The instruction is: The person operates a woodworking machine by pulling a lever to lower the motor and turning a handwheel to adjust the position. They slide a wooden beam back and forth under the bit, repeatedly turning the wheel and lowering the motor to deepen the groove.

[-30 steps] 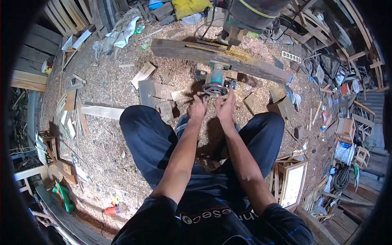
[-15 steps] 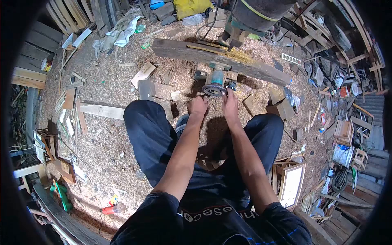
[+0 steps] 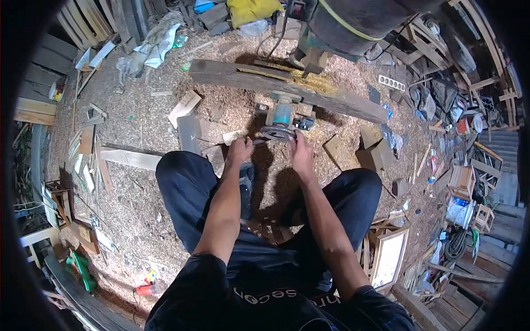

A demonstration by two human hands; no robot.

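Ahead of my knees is a dark round handwheel (image 3: 277,133), on the front of a teal machine part (image 3: 282,115). My right hand (image 3: 301,155) has its fingers closed at the wheel's right rim. Left of the wheel, my left hand (image 3: 239,150) is closed on a thin rod (image 3: 258,142) that points toward the wheel; its kind cannot be made out. Behind the teal part a long dark wooden beam (image 3: 337,100) lies crosswise, with yellowish sawdust on its top. Over the beam hangs a large machine with a dark cylindrical body (image 3: 345,27).
Wood shavings (image 3: 138,204) cover the floor around me. Offcuts lie nearby, including a block (image 3: 378,151) at right and a pale board (image 3: 130,158) at left. A framed panel (image 3: 389,256) stands by my right knee. A red power tool (image 3: 146,290) lies at lower left.
My left hand has moved left, away from the wheel, and the thin rod now shows in it. My right hand stays by the wheel's right rim. The whole view has shifted slightly.
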